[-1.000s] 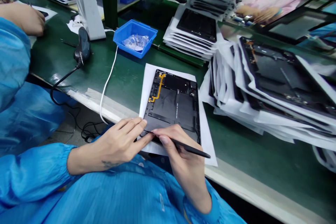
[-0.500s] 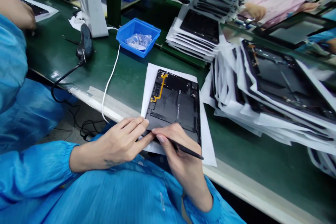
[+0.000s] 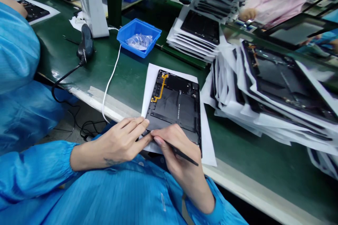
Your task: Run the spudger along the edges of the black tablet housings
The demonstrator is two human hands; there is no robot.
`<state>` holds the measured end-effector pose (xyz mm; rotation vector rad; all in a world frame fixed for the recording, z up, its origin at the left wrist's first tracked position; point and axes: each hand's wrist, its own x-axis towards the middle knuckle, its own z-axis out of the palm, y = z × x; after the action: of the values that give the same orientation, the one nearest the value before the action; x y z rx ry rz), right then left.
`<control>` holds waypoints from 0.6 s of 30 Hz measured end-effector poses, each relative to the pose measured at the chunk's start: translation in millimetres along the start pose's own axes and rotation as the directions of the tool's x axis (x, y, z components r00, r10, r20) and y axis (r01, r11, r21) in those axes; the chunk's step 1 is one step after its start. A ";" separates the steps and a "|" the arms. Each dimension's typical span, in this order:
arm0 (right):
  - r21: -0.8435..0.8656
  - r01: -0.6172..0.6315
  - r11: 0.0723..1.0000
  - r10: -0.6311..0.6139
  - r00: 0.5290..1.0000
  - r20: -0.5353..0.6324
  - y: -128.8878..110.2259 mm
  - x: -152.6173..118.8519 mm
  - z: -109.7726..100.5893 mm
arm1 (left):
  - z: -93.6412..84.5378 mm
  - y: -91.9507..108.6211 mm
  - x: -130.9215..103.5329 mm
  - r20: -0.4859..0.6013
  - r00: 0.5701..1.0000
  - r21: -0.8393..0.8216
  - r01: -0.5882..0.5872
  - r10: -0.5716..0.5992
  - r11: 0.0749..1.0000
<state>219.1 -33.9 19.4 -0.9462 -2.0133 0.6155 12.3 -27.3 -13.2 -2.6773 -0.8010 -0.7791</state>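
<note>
An opened tablet housing, black inside with an orange flex cable along its left side, lies on a white paper sheet at the bench edge. At its near left corner rests my left hand, fingers stretched out and touching the housing's edge. My right hand is closed in a pen-like grip round a slim black tool. The tool's back end sticks out past the palm; its tip is hidden by the fingers. Both hands' fingertips nearly meet over the near edge.
Stacked tablet housings with paper between them stand close on the right, others behind. A blue bin holds clear plastic pieces. Left of it are a corded black tool and a white stand. A co-worker's blue sleeve is at far left.
My right hand has shifted slightly left, and the black tool's back end has dropped a little lower. My left hand stays put. The co-worker's arm at left has moved to the right.
</note>
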 end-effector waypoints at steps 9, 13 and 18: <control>0.003 -0.064 0.998 0.064 0.998 0.021 5.0 2.8 -7.3 | -5.4 -19.7 4.9 -0.091 0.994 -0.084 -0.062 0.054 0.995; -0.031 -0.067 0.997 0.068 0.997 0.042 8.9 -4.2 -27.1 | -4.6 -14.7 8.5 -0.065 0.997 -0.063 -0.056 0.051 0.996; -0.086 -0.099 0.991 0.102 0.995 0.021 10.5 -16.6 -43.6 | -6.0 -15.8 10.2 -0.074 0.996 -0.066 -0.057 0.052 0.996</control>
<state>265.8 -37.1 28.6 -1.1012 -2.0377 0.6030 8.1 -12.1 -1.5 -2.7010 -0.6935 -0.8996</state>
